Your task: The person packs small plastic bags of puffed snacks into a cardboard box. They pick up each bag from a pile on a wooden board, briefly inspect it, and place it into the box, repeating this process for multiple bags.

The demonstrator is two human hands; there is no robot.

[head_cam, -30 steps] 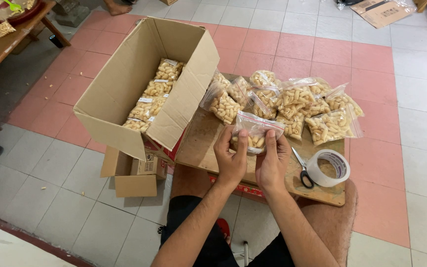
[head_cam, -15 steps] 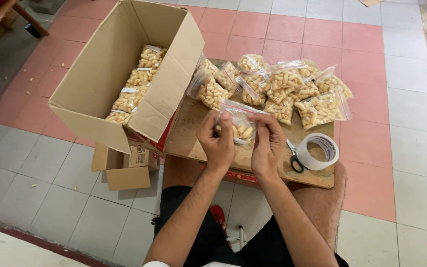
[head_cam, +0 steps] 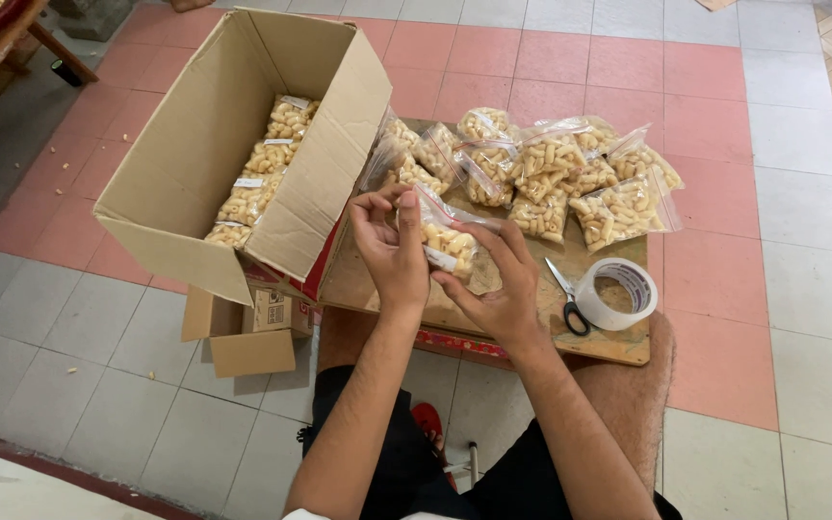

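Note:
My left hand and my right hand both grip one small clear bag of pale snack pieces, held just above a wooden board on my lap. The left hand pinches the bag's upper left edge; the right holds its lower right side. Several more filled bags lie in a heap on the far part of the board. To the left stands an open cardboard box with a row of the same bags inside.
A roll of clear tape and black-handled scissors lie on the board's right end. A smaller cardboard box sits on the tiled floor under the big one. A wooden table leg stands far left.
My hands have lifted and turned the bag, tilting it to the left. The camera view has moved closer and shifted slightly.

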